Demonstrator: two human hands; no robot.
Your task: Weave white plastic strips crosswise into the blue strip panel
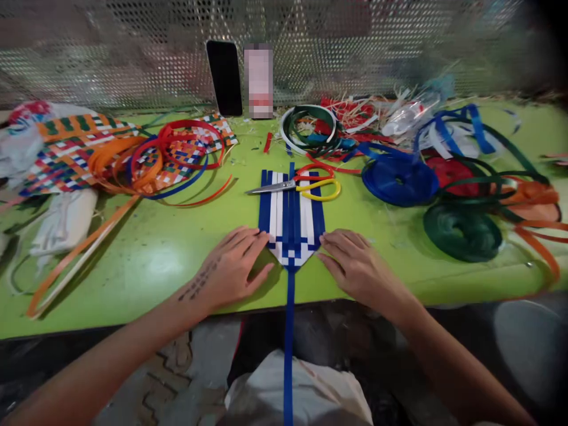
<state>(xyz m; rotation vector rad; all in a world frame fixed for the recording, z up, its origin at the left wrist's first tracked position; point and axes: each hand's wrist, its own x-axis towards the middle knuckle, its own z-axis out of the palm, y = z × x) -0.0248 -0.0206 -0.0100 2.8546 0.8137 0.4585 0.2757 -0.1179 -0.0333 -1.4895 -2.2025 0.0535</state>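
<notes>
A piece woven from blue and white ribbon strips [291,234] lies flat on the green table, its pointed, checkered end toward me. From that point a long blue ribbon [289,331] hangs over the table edge toward my lap. My left hand [243,260] rests at the left edge of the weave, fingers stretched out, fingertips touching it. At the right edge my right hand [348,260] lies with fingers extended, tips on the weave's border. Scissors [284,187] with one red and one yellow handle lie across the upper strips, blades pointing left.
On the right are a blue ribbon roll [399,180], a red roll [457,176] and a green roll [464,231]. Multicoloured woven pieces [57,163] and orange ribbon loops [119,160] lie left. A phone [224,78] leans against the perforated metal panel [151,65] behind.
</notes>
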